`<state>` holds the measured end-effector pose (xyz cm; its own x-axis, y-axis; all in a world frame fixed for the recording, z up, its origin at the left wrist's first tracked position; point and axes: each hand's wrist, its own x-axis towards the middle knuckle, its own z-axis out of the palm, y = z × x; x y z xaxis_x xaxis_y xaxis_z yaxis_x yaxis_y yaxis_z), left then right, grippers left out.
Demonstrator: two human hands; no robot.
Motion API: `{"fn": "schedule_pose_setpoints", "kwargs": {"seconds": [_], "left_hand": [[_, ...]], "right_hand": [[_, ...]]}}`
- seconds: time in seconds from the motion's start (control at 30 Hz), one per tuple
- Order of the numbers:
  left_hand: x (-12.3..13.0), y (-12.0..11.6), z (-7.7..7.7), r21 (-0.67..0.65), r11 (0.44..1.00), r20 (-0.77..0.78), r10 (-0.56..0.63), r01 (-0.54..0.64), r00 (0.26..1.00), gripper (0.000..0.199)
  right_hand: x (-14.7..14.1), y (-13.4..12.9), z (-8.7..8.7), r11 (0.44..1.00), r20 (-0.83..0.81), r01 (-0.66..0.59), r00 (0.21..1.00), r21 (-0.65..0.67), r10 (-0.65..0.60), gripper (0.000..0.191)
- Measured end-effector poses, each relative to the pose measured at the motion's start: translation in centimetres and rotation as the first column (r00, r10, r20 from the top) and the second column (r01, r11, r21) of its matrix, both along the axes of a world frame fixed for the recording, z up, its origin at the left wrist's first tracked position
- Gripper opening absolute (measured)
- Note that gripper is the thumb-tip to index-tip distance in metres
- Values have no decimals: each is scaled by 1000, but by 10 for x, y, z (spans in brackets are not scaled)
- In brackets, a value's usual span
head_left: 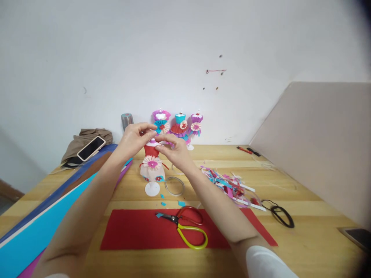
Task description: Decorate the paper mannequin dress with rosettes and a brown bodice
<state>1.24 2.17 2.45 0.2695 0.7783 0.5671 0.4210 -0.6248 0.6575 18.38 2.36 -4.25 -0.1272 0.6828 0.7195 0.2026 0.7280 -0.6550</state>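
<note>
Red sheet (130, 231): lies flat on the table (290, 255), with the scissors (174, 219) resting on it, in no hand.
Near figure (152, 170): stands upright beyond the red sheet, on its round base (152, 189); bodice (151, 151), rosette (152, 161), pale skirt (147, 175) and blue-red trims (159, 178) are already on it.
Left hand (133, 137): at the near figure's top, beyond the red sheet, thumb and forefinger brought close; whether they pinch something, I cannot tell.
Right hand (175, 152): beside it, fingers bent similarly; its hold also I cannot tell.
Back figures (177, 129): three, farther beyond the red sheet, seemingly finished.
Scraps (228, 183): heaped beyond the red sheet's right part; much cutting seems done.
Neck area (153, 141): probably the part in work; what is left there, fingers partly hide.
</note>
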Motion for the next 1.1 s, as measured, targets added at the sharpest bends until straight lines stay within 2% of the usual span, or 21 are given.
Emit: {"fn": "schedule_pose_setpoints", "kwargs": {"seconds": [0.17,0.23,0.47,0.6,0.73,0.77,0.83,0.87,0.9,0.97,1.1], "left_hand": [[4,-5,-2,31,999,23,-28,28,999,17],[4,-7,-2,36,999,22,-38,37,999,17],[-1,-7,-2,28,998,-56,-59,60,997,23],[-9,-13,-4,24,999,6,31,-31,1000,33],[-43,-18,-11,24,976,12,215,-215,977,41],[-56,-17,-14,12,957,-35,289,-289,957,40],[-83,-12,-26,-34,889,-306,426,-457,852,34],[-96,-9,-34,-77,859,-498,406,-505,766,31],[-107,-5,-44,-131,843,-580,362,-522,729,25],[-121,4,-68,-214,802,-676,291,-558,677,13],[-126,15,-114,-271,737,-771,218,-619,598,19]], "right_hand": [[-2,-1,8,996,4,46,999,81,-47,4],[-1,-1,11,994,13,50,999,97,-52,5],[-1,-2,17,997,100,82,992,-8,-80,13],[-1,-1,22,994,176,95,981,-50,-85,12],[2,-2,21,996,168,87,982,-33,-80,11],[3,-1,20,996,158,88,984,-30,-82,11],[3,1,18,996,146,85,986,-32,-79,13],[2,2,17,996,144,79,987,-36,-73,14],[0,2,17,997,143,71,988,-39,-65,15],[-4,2,17,997,148,67,987,-36,-61,16],[-12,0,21,996,169,89,982,-13,-85,17]]}}
